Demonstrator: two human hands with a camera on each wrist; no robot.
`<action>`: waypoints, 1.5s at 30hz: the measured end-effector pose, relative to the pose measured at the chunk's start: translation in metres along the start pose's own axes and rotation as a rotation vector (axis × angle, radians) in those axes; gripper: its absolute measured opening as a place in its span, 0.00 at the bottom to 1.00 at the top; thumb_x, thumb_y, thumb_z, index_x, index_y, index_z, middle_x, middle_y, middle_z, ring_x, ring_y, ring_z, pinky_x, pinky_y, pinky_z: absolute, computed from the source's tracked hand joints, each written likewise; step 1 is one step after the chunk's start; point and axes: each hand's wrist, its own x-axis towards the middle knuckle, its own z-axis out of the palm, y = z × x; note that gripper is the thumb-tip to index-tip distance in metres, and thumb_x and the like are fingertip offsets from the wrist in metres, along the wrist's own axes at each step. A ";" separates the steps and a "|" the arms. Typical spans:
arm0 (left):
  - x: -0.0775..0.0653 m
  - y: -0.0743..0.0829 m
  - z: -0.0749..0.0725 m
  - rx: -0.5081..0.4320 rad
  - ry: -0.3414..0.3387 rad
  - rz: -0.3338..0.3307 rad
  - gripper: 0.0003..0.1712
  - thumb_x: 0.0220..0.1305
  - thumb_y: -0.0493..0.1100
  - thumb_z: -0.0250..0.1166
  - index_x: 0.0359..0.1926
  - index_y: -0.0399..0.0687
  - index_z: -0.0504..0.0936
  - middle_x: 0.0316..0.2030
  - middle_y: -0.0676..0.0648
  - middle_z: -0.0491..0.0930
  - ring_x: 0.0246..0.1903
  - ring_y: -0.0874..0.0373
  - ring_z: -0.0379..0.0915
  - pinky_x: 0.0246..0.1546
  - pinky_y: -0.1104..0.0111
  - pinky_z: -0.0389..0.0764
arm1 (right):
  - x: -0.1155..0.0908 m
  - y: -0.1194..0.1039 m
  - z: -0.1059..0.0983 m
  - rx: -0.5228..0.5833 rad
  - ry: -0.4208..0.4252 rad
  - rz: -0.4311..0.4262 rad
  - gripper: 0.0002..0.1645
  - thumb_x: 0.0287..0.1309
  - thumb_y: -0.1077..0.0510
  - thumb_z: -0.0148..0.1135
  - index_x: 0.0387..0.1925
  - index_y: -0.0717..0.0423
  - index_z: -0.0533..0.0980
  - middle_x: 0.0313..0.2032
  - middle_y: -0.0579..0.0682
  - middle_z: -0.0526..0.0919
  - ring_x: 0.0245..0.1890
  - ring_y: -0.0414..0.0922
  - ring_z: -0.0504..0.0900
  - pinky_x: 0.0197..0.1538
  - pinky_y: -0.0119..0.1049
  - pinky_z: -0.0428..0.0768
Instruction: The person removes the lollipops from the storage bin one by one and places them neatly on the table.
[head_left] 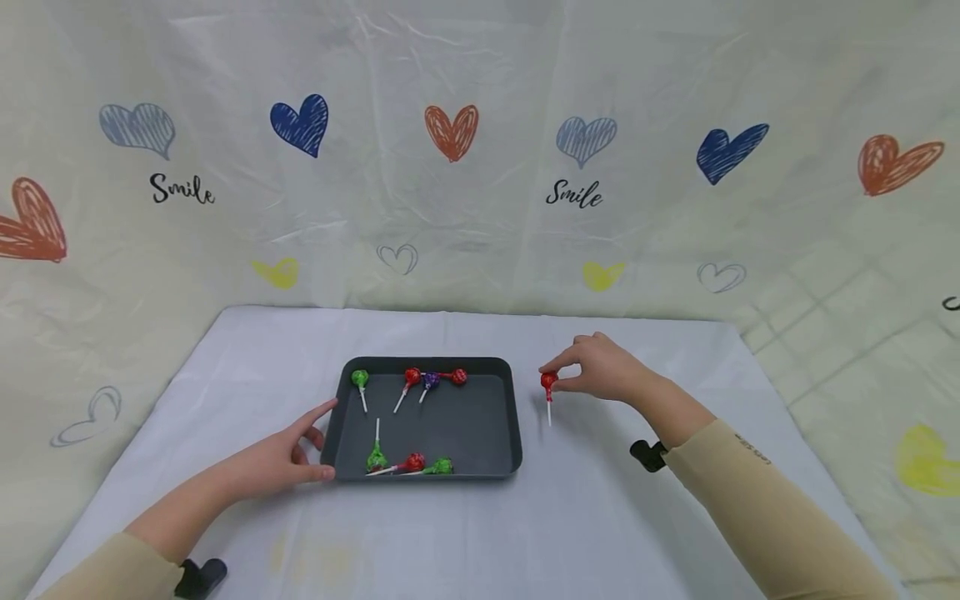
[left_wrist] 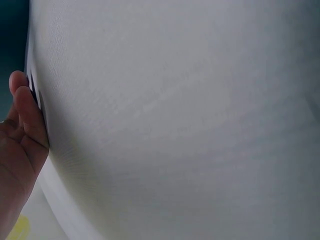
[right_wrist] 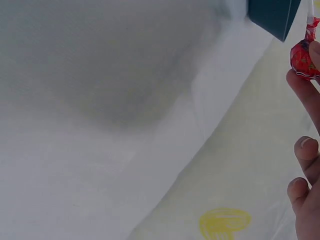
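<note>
Beside a dark grey rectangular tray (head_left: 465, 425), the right hand (head_left: 609, 369) pinches a red-wrapped, white-sticked ball lollipop (head_left: 548, 382), whose printed wrapper the right wrist view shows close up; the left hand (head_left: 273, 460) rests relaxed fingers against the tray's left edge. Only the head view shows seven other lollipops (head_left: 412, 377) inside, and "Smile" twice in black script (head_left: 573, 194) on the pale heart-printed backdrop (head_left: 510, 50)
</note>
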 end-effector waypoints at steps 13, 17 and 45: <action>0.000 0.002 -0.001 -0.002 -0.006 -0.014 0.65 0.49 0.58 0.78 0.78 0.62 0.45 0.50 0.45 0.70 0.34 0.55 0.71 0.34 0.62 0.73 | -0.001 0.010 0.020 0.017 -0.124 0.030 0.19 0.55 0.53 0.73 0.51 0.41 0.85 0.37 0.32 0.84 0.40 0.45 0.79 0.42 0.38 0.73; 0.001 0.002 -0.001 0.001 -0.007 -0.013 0.65 0.49 0.59 0.78 0.78 0.63 0.45 0.50 0.45 0.70 0.34 0.55 0.71 0.34 0.62 0.73 | 0.001 0.011 0.029 -0.006 -0.146 0.031 0.18 0.56 0.54 0.72 0.50 0.41 0.86 0.36 0.33 0.84 0.37 0.42 0.77 0.41 0.37 0.74; 0.003 -0.002 -0.001 -0.016 -0.009 -0.005 0.65 0.48 0.58 0.78 0.79 0.62 0.45 0.50 0.45 0.70 0.33 0.54 0.71 0.34 0.62 0.73 | 0.000 0.003 0.022 0.053 -0.147 0.005 0.21 0.59 0.53 0.70 0.54 0.45 0.83 0.50 0.44 0.84 0.48 0.48 0.81 0.49 0.44 0.77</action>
